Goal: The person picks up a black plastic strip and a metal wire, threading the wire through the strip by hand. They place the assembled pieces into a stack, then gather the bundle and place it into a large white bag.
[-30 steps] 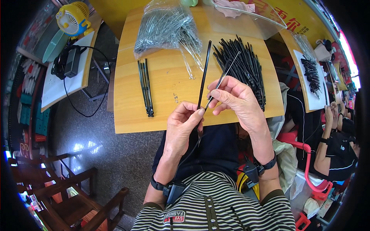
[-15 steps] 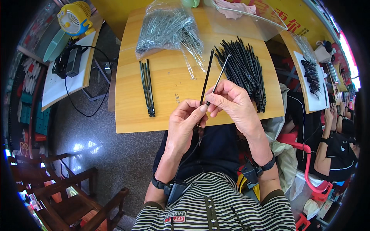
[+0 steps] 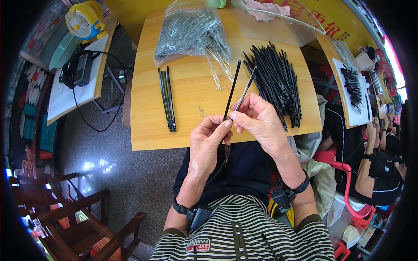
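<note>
Over the table's near edge, my left hand pinches a slim black stick between thumb and fingers, its upper end pointing away from me. My right hand pinches a thin rod with a silvery shine, tilted up to the right. The lower ends of both meet near my fingertips, where the fingers hide them. To the left on the table lie several similar black sticks side by side. A large pile of black sticks lies right of my hands.
A clear plastic bag of thin metal wires lies at the back of the wooden table, some wires spilling out. A clear sheet and pink cloth are at the back right. Wooden chairs stand left; people work at right.
Both hands stay together, with the stick and rod tips slightly lower. My right hand has shifted a little to the left and turned slightly. Both grips remain.
</note>
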Tool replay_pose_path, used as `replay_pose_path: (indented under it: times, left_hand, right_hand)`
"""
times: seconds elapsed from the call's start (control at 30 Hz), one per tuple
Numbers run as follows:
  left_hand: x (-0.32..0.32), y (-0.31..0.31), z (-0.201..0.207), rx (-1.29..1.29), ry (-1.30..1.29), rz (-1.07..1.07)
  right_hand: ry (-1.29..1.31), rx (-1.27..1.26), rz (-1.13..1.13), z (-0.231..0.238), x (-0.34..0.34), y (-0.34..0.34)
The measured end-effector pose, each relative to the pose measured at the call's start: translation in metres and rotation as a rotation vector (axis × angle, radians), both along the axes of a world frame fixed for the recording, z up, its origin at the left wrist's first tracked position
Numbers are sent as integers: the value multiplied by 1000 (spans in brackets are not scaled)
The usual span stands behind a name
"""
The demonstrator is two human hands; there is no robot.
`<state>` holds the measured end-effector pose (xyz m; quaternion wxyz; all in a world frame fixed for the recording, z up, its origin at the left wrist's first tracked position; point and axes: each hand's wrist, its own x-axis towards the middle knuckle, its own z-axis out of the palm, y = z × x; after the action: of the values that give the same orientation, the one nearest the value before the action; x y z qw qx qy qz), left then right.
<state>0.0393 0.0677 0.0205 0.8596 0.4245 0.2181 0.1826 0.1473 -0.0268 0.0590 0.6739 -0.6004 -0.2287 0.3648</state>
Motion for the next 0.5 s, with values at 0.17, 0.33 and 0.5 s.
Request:
replay_pose_path:
  times: [0.17,0.33,0.5]
  left_hand:
    - [-1,-1,-4,-15,8,6]
    - [-1,-1,-7,9,11,22]
    - [-4,5,-12,463,126,95]
  right_hand:
    - [6,-44,-27,-4,-1,3]
    - [21,-50,-36,-11,-1,7]
    - [7,-64,-44,-12,0,8]
